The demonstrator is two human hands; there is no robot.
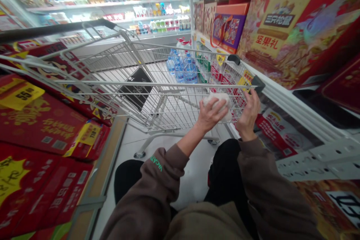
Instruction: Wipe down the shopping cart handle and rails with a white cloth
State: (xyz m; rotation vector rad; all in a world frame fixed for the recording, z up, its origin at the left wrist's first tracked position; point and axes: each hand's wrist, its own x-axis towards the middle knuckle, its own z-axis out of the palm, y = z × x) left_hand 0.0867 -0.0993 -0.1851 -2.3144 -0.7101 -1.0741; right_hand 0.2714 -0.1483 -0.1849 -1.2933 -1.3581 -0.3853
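Press the white cloth (221,96), gripped in the fingers of the left hand (209,113), evenly against the cart's (136,89) near side, toward the right end. Steady the rim (180,85) with the right hand (250,110), half-curled beside it; cannot tell whether gripping.

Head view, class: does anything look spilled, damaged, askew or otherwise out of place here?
Nothing looks spilled or damaged: the shopping cart stands upright, as do the water bottles beyond its wires. Mildly odd, perhaps, is the white wad under the left hand, at the cart's wire side: it looks unlike the boxed goods nearby.
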